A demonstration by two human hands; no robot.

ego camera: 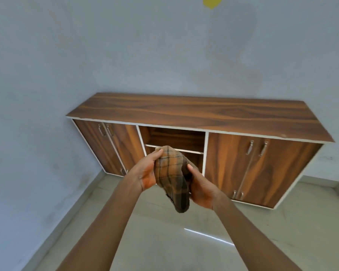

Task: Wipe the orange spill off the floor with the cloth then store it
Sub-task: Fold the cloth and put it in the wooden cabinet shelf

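The wall (pixel 37 94) is filling the left side and the whole background, pale blue-grey, with a yellow patch (pixel 212 1) showing at the top edge. The left doors (pixel 110 149) of the cabinet (pixel 194 112) are standing closed, with two metal handles near the top. The left hand (pixel 145 173) is reaching forward from the lower left, palm turned toward the centre, with its fingers curling loosely around the left and upper edge of the cloth (pixel 172 177); the thumb is pressing on the top of the fabric. The cloth, an orange-and-brown check, is bunching between both hands in mid-air, in front of the open bay (pixel 176 137) in the middle of the cabinet, and its lower end is hanging free below the hands. The shelf (pixel 192 151) inside the bay is showing just behind the top of the cloth. The right hand (pixel 201 189) is cupping the cloth from the right and beneath, with the fingers half closed on the fabric and the thumb lying against its side. The right doors (pixel 262 167) are standing closed, with handles at top and bottom. The floor (pixel 282 231), pale and glossy, is carrying a thin bright reflection below the right forearm.
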